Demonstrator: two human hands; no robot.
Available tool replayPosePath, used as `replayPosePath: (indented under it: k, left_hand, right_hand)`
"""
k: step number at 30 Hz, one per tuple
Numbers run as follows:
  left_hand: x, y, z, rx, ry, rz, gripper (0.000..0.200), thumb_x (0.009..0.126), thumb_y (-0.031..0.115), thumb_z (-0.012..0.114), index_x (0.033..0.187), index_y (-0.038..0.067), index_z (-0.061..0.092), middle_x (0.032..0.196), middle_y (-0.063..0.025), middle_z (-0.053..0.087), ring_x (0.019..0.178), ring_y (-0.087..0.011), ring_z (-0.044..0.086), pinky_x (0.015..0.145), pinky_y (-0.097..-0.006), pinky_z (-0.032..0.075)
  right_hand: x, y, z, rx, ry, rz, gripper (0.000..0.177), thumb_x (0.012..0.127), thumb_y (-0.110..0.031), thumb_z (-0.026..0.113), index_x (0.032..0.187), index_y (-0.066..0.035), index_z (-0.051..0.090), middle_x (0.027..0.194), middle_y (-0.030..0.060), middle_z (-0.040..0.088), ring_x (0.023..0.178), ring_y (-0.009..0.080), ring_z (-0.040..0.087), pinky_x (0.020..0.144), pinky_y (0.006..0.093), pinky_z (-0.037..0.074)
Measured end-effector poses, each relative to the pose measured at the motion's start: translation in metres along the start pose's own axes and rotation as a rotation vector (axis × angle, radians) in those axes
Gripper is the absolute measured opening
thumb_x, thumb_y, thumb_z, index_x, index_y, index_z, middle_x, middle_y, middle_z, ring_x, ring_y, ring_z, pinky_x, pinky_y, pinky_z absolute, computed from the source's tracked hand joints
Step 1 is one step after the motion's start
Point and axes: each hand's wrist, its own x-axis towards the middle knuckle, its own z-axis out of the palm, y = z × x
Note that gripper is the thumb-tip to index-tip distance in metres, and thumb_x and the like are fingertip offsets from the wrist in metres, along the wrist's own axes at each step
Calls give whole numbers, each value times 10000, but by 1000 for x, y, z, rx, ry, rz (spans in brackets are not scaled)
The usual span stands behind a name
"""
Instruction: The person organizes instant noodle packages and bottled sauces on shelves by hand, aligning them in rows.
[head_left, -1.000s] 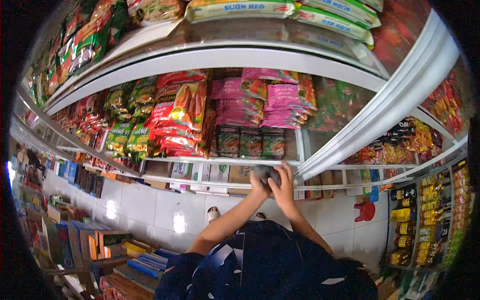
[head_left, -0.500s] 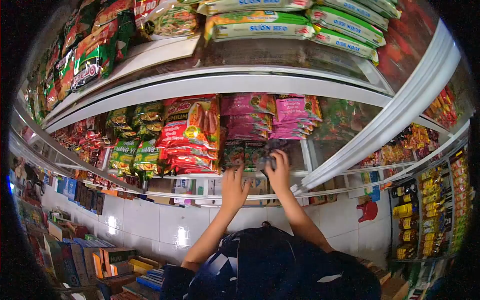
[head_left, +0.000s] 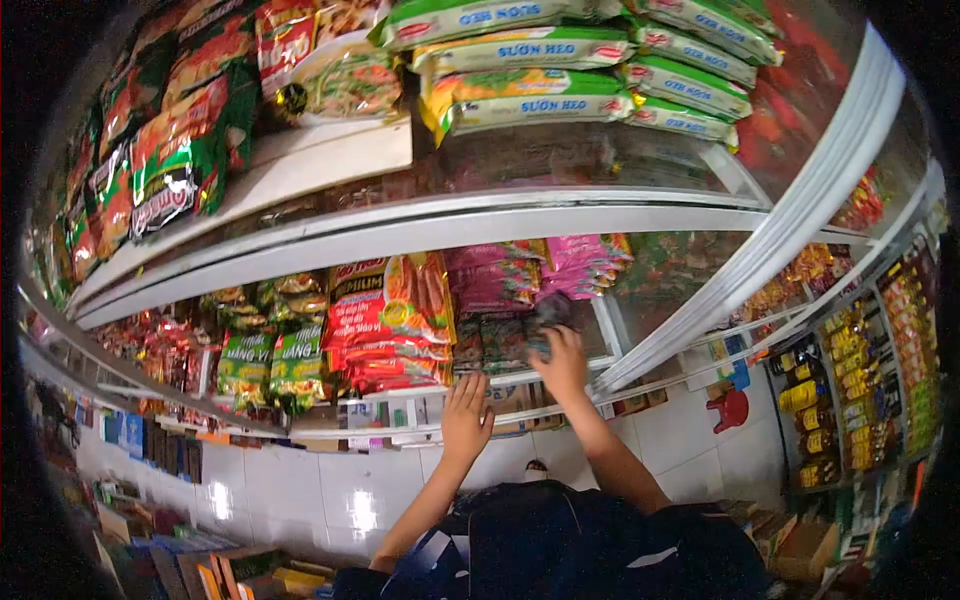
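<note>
White tiled floor (head_left: 295, 485) runs below a white-framed shelf unit (head_left: 480, 219); from the centre of the view, bottles (head_left: 808, 400) stand between 3 and 4 o'clock and boxes (head_left: 235, 570) lie between 7 and 8.

The right hand (head_left: 563, 362) grasps a dark bundle (head_left: 553, 312), blurred and possibly cloth, its fingers bent against the near side. The bundle is at 12 o'clock from that hand, inside the lower shelf, over the right end of the small dark green packets (head_left: 490, 338). Pink packets (head_left: 497, 275) lie beyond it, between 10 and 1 o'clock.

The left hand (head_left: 467, 416) is released, fingers extended at the front rail (head_left: 515, 381), with nothing visible in it. At 11 o'clock from it are red packets (head_left: 390, 320); green packets (head_left: 246, 362) lie farther off, between 9 and 10. Green and white packs (head_left: 535, 100) fill the upper shelf near 12 o'clock.
</note>
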Motion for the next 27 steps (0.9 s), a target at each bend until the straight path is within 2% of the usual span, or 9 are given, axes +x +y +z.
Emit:
replayPosePath:
  k: [8,12,14,15,17,19,23,25,27]
  left_hand:
    - [1,-4,-5,-138,-1,16,505,722,141,569,1205,51,456,1258,-154,429,1187,-326,365,1004,-438,240]
    - [4,-5,-23,-139,13,59,424,713,156,591,1108,16,525,1165,-158,506,1127,-303,431,966,-415,310]
    - [10,20,-77,-615,-473,-317,333,728,157,587,1033,22,575,1070,-150,567,1022,-297,517,893,-399,391]
    - [13,28,-99,-612,-456,-307,333,728,157,587,1033,22,575,1070,-150,567,1022,-297,517,893,-399,391]
    - [16,38,-145,-502,-213,301,306,738,148,585,1026,44,583,1036,-123,590,919,-277,571,807,-384,442]
    - [26,40,-193,-367,23,511,302,709,119,587,1005,59,592,999,-129,595,875,-279,574,766,-388,441]
    - [55,42,-279,-57,517,643,363,553,93,606,911,35,579,894,-128,588,784,-299,554,695,-393,434]
    - [73,44,-305,64,751,612,340,596,50,580,935,17,578,931,-145,587,858,-322,538,766,-420,413]
    - [92,39,-321,246,773,526,388,667,104,595,1041,15,548,1043,-124,564,966,-322,503,864,-419,355]
  right_hand:
    - [0,28,-18,-218,116,68,353,683,-266,629,934,-29,558,924,146,531,911,335,492,746,429,430]
    - [-1,-13,-33,-113,-203,-40,448,701,-367,610,938,10,559,881,204,567,838,371,536,716,434,451]
    - [2,-19,-51,140,-432,73,431,674,-328,668,933,4,577,879,220,591,794,338,587,674,387,469]
    - [2,-12,-57,194,-328,-53,444,670,-335,689,919,15,577,861,193,609,822,280,599,684,345,468]
    - [26,-46,-126,452,-512,86,428,684,-290,684,957,13,555,908,144,599,832,245,588,738,304,450]
    - [45,-74,-193,383,-195,-230,390,667,-242,690,946,-5,560,876,110,594,812,198,576,733,291,445]
    - [84,-113,-284,475,387,-607,425,699,-339,639,923,12,553,891,148,570,834,243,553,767,347,432]
    - [112,-152,-305,316,485,-660,439,671,-309,665,936,15,532,949,142,537,881,240,524,788,335,413]
    - [139,-180,-302,-74,472,-731,397,660,-253,669,952,-26,523,898,125,506,839,275,517,754,347,415]
